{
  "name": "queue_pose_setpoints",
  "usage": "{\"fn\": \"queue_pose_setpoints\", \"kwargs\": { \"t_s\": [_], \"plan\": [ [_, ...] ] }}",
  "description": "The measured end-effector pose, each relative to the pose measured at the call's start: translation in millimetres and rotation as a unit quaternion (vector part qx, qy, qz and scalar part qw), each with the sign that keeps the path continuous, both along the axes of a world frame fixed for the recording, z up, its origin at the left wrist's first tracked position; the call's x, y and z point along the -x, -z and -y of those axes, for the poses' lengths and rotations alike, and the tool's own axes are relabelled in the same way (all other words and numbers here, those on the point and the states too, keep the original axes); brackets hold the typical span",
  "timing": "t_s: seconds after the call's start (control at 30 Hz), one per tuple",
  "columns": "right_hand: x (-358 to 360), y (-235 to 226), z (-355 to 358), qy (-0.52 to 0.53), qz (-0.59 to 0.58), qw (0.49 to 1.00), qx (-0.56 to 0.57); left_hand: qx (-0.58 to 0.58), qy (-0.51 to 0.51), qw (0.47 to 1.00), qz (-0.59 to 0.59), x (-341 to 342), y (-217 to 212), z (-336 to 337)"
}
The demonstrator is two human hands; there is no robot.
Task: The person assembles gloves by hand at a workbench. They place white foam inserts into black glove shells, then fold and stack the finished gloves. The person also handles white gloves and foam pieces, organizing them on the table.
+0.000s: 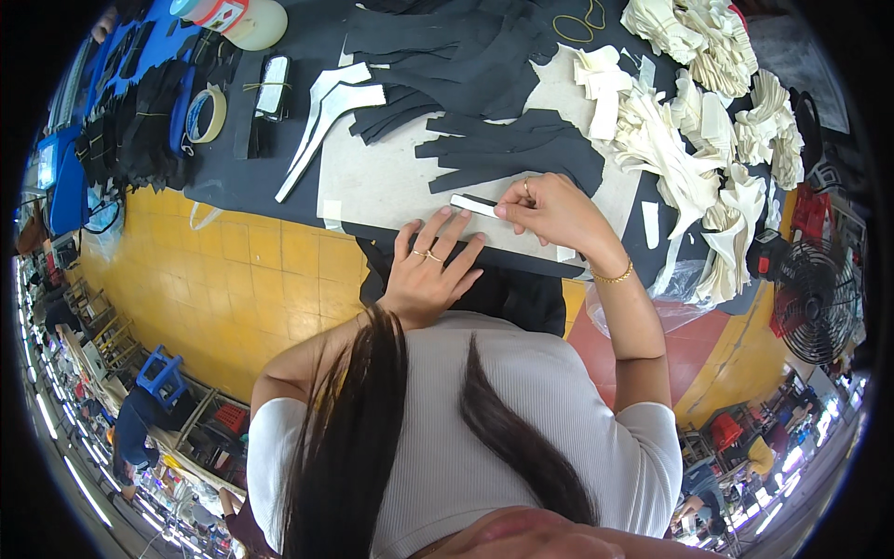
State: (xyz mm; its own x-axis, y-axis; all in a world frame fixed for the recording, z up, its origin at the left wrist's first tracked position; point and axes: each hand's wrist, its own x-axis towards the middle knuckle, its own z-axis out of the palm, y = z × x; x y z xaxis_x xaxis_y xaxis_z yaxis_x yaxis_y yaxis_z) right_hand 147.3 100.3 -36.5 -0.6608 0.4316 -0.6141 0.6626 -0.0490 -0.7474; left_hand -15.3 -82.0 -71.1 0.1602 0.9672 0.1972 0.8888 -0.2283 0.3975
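My right hand pinches the right end of a short narrow strip, white on its near side and black along its far side. The strip lies low over the pale grey board, close to its front edge. My left hand rests palm down at that edge with its fingers spread; its fingertips come up to the strip's left part, and whether they touch it I cannot tell. Just beyond the strip, several black cut fabric pieces lie fanned out. Two white bent strips sit on the board's left side.
More black pieces cover the far middle. Bundles of cream fabric pieces heap up on the right. At left are a tape roll, a tied bundle and a capped jar. A black fan stands beyond the right edge.
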Motion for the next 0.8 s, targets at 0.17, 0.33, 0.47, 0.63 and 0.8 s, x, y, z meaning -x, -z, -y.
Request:
{"fn": "queue_pose_setpoints", "kwargs": {
  "t_s": [0.17, 0.33, 0.47, 0.63, 0.8],
  "plan": [
    [1, -2, -2, -0.007, 0.014, 1.0, 0.0, 0.003, 0.013, 1.0, 0.0, 3, -2, -3],
    [1, -6, -4, -0.012, 0.014, 1.0, -0.001, 0.006, 0.037, 0.999, 0.008, 7, -3, -6],
    [1, -5, -4, -0.011, 0.016, 1.0, -0.002, 0.001, 0.047, 0.999, 0.016, 8, -3, -9],
    [-1, -2, -2, 0.002, 0.001, 1.0, 0.002, -0.001, 0.053, 0.999, 0.003, 8, -5, -13],
    [-33, -15, 3, 0.086, -0.005, 0.996, 0.021, 0.016, 0.05, 0.999, -0.002, 7, -2, -14]
  ]
}}
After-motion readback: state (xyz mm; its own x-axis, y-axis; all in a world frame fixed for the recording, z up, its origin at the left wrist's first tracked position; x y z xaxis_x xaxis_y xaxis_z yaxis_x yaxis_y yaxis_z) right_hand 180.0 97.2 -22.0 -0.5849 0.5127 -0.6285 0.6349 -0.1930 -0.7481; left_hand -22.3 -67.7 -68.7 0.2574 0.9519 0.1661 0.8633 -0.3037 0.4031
